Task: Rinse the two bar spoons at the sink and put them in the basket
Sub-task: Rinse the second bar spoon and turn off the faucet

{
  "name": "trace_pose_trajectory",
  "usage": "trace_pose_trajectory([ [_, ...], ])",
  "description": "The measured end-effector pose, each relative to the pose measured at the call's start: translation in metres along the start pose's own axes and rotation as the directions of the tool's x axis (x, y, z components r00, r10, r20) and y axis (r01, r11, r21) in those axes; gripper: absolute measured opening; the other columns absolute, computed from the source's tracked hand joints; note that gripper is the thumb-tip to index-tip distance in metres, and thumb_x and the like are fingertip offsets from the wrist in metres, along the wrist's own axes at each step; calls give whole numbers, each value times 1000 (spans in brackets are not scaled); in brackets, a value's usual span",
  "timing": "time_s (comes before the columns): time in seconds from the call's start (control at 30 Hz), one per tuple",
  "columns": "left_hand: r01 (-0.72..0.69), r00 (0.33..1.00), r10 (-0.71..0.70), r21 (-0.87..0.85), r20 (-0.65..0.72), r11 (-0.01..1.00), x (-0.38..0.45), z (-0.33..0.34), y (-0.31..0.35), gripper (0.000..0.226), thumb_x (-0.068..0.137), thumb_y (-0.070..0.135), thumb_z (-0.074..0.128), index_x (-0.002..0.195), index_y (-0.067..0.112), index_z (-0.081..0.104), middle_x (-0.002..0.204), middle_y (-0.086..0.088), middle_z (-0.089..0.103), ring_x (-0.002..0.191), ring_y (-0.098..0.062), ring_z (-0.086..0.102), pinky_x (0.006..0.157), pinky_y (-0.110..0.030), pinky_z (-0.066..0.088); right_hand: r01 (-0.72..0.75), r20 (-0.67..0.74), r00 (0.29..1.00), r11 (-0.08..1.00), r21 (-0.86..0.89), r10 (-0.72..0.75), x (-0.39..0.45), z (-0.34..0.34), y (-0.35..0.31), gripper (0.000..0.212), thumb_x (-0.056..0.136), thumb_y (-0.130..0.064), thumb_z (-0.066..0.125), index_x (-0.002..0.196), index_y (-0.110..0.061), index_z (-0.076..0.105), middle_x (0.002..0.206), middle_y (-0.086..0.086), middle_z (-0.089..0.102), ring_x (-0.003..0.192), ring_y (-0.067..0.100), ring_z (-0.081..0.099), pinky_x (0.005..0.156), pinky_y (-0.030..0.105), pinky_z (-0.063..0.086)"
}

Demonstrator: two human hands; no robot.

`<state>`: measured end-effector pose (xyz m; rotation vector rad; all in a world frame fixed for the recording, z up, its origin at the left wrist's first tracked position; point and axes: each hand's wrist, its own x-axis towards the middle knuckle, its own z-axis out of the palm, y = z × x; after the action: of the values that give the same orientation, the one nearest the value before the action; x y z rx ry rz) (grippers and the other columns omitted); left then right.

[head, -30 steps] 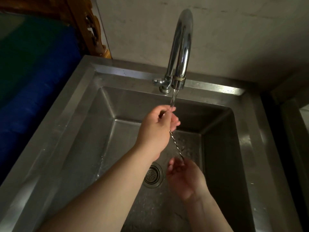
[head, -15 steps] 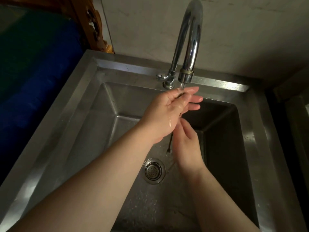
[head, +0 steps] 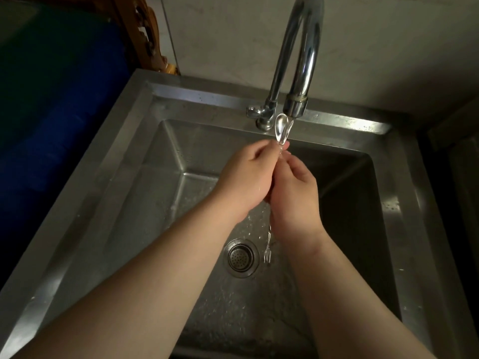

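A thin metal bar spoon (head: 282, 129) stands nearly upright over the steel sink (head: 134, 193). Its bowl sits right under the spout of the chrome tap (head: 295, 104), in the running water. Its twisted stem runs down between my hands, and the small fork end (head: 267, 251) hangs free beside the drain. My left hand (head: 246, 177) and my right hand (head: 295, 193) are pressed together, both closed around the stem just below the bowl. Only one spoon shows. No basket is in view.
The round drain strainer (head: 241, 257) lies in the wet sink floor. A pale wall rises behind the tap. A carved wooden piece (head: 145, 35) and a dark blue surface (head: 51, 112) lie to the left; a dark gap borders the sink's right rim.
My right hand has climbed from low on the stem up to my left hand. The spoon's bowl now sticks out above both hands under the spout. The view has moved closer.
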<state>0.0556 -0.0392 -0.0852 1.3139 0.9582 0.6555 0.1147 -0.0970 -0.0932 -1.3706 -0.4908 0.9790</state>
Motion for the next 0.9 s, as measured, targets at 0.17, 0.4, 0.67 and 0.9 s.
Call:
trace_pose_trajectory([
  [0.17, 6, 995, -13, -74, -98, 997, -2, 0, -4, 18, 83, 36, 60, 80, 32, 77, 90, 12, 78, 86, -2, 72, 74, -28, 56, 12, 37, 999, 999, -42, -11, -7, 2, 5, 26, 92, -18, 47, 92, -22, 74, 83, 16, 71, 77, 30, 65, 71, 48, 55],
  [0.4, 218, 965, -259, -436, -36, 873, -5, -5, -10, 35, 93, 32, 55, 68, 26, 79, 85, 3, 79, 83, -12, 73, 73, -27, 55, 18, 15, 1000, 955, -295, -14, -13, 0, 9, 28, 94, -36, 54, 73, -22, 66, 55, -7, 60, 54, 11, 53, 52, 36, 43],
  [0.67, 249, 962, -270, -551, 44, 797, -8, -1, -14, 19, 95, 10, 55, 92, 13, 73, 86, -2, 78, 81, -9, 74, 71, -22, 57, 35, -51, 997, 934, -354, -57, -12, 3, 4, 29, 89, -11, 45, 89, -24, 71, 71, -5, 70, 66, 11, 64, 61, 31, 51],
  [0.9, 270, 949, -315, -485, -12, 832, -10, -1, -17, 22, 93, 27, 62, 81, 17, 77, 91, 1, 79, 86, -11, 75, 74, -26, 57, 31, -79, 995, 916, -400, -68, -10, 5, 7, 23, 96, -26, 50, 85, -22, 70, 69, -6, 69, 63, 8, 64, 60, 30, 50],
])
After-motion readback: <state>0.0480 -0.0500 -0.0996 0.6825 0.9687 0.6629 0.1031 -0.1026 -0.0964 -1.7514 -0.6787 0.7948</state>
